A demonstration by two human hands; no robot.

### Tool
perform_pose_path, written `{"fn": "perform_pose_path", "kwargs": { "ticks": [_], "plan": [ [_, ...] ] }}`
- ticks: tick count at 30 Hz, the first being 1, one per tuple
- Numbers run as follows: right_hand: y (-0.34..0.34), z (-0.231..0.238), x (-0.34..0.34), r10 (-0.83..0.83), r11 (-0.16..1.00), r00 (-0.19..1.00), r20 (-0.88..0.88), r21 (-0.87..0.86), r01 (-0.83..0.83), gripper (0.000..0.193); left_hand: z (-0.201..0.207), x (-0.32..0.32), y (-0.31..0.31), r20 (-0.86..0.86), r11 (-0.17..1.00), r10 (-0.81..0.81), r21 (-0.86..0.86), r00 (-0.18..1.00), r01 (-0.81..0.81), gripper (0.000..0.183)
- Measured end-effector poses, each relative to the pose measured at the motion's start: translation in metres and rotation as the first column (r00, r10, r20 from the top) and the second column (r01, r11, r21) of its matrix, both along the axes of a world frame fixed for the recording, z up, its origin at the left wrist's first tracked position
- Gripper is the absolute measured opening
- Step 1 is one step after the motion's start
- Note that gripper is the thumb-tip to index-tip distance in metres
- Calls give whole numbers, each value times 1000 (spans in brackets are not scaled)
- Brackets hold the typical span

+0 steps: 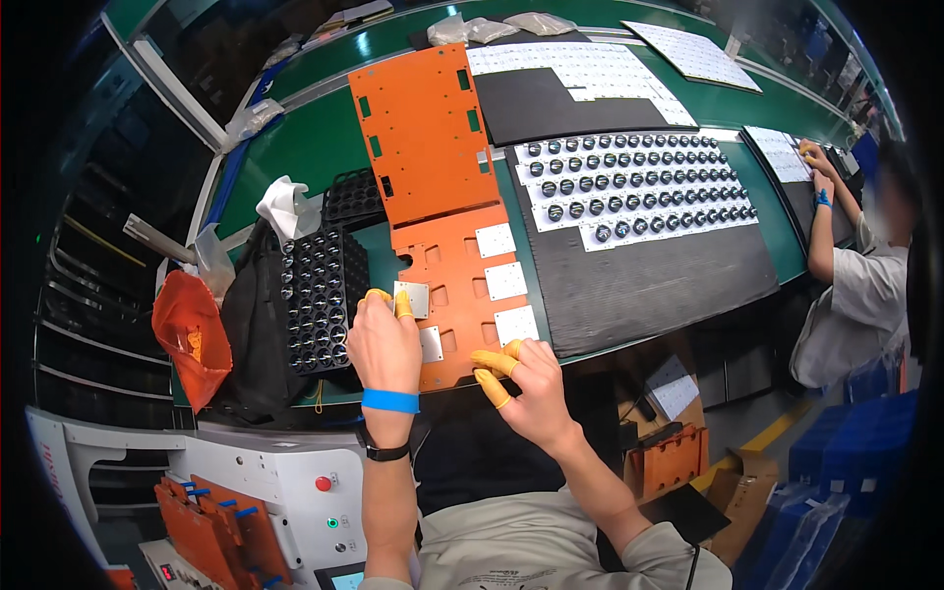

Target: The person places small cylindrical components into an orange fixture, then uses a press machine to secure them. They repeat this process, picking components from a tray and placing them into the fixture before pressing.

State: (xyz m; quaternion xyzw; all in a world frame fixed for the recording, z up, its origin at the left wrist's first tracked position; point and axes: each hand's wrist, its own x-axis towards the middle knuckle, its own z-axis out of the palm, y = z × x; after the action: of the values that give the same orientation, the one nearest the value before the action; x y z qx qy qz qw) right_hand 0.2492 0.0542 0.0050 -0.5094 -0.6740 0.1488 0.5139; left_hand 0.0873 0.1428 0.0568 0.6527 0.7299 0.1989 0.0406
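An orange fixture plate with shaped cutouts lies in front of me. White square boards sit along its right side, and another white square board sits low on its left side. My left hand, with yellow finger cots and a blue wristband, pinches a white square board at the fixture's left edge. My right hand is near the fixture's lower right corner, its yellow-tipped fingers apart and nothing visible between them. It is just below the lowest right board.
Left stands a black tray of round black parts, beside an orange bag. Another orange plate lies beyond the fixture. Right, white boards with rows of black lenses rest on a black foam sheet. A co-worker works far right.
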Motion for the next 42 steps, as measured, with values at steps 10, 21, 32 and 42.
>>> {"fn": "perform_pose_path", "kwargs": {
  "ticks": [10,21,32,42],
  "plan": [
    [-3,3,0,-6,1000,997,71,-22,7,21,-11,5,6,-10,995,69,-69,998,-70,13],
    [-2,1,-1,-7,1000,997,81,-1,7,21,-25,5,3,-4,988,103,-113,995,-103,23],
    [-2,-3,-3,-30,1000,995,93,6,30,20,-24,11,1,38,981,133,-147,990,-126,19],
    [-3,-4,-4,-32,999,993,112,11,31,21,-26,5,2,75,986,94,-142,993,-83,24]
  ]
}}
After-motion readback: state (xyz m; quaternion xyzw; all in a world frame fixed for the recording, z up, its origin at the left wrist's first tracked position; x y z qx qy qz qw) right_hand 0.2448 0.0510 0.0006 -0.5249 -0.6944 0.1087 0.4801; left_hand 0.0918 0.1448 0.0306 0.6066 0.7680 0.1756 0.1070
